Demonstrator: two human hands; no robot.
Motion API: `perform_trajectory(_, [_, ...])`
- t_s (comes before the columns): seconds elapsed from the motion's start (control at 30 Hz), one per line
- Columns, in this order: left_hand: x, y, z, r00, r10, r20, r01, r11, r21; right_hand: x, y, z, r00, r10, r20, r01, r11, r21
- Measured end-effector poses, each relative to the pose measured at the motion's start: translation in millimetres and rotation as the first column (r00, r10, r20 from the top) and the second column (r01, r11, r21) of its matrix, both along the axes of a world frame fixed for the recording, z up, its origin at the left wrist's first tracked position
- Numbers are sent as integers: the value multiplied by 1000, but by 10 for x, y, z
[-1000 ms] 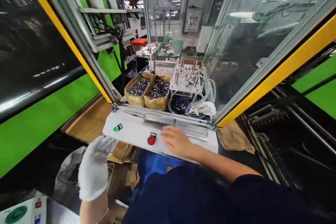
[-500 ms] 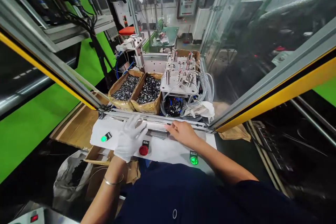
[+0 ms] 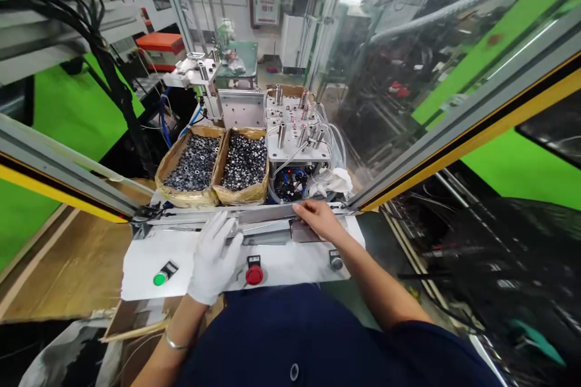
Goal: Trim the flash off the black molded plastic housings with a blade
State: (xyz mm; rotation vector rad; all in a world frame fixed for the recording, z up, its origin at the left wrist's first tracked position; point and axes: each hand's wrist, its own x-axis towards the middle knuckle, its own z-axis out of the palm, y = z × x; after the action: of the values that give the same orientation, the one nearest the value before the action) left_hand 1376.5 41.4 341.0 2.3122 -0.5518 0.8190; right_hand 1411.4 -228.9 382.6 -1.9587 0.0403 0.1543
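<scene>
Between my hands lies a long, flat grey metal strip [image 3: 267, 215] at the front rail of the machine. My right hand [image 3: 320, 221], bare, has its thumb and fingers closed at the strip's right end. My left hand [image 3: 212, 263], in a white glove, is over the left part of the rail. Its fingers are stretched out and apart, close to the strip's left end; whether they touch it is unclear. Below the strip is the white front panel [image 3: 285, 263] with a red push button [image 3: 254, 274] in its middle.
Two cardboard boxes [image 3: 188, 196] [image 3: 240, 195] full of small metal rings or nuts stand behind the rail. Beside them is a metal fixture [image 3: 297, 151] with pins and hoses. A green button [image 3: 160, 279] sits at left. Yellow-edged frame posts [image 3: 426, 166] flank the opening.
My view has turned, so the boxes and fixture appear further left. The grey strip shows more plainly between my hands. The right button, lit green before, is unlit now.
</scene>
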Motion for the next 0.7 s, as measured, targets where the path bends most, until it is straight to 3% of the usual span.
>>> perform_trajectory(0.13, [-65,189,-169,998,69,6,-67,983,-169,37,42,90,995,-102,12,101,992,72])
perform_trajectory(0.23, [-144,283,-331,996,92,19,-85,972,-220,101,59,337,988,-141,59,134,984,117])
perform_trajectory(0.3, [-194,316,-444,995,93,23,-85,970,-229,181,99,657,977,-139,159,121,985,122])
perform_trajectory(0.37, [-229,334,-557,995,94,42,-83,974,-211,306,203,1079,914,-89,396,82,996,35])
perform_trajectory(0.43, [-251,346,-664,991,88,97,-69,981,-180,492,392,1539,728,-5,686,155,975,-157])
perform_trajectory(0.5, [-269,358,-752,986,88,140,-63,983,-175,757,660,1959,506,107,856,302,908,-292])
perform_trajectory(0.57, [-287,373,-802,986,88,140,-57,976,-211,1108,972,2279,399,258,880,399,816,-420])
perform_trajectory(0.63, [-290,392,-795,996,46,73,-27,970,-241,1508,1279,2475,370,394,842,468,703,-535])
perform_trajectory(0.7, [-253,416,-730,1000,-14,-6,13,970,-242,1891,1537,2557,439,454,775,530,566,-632])
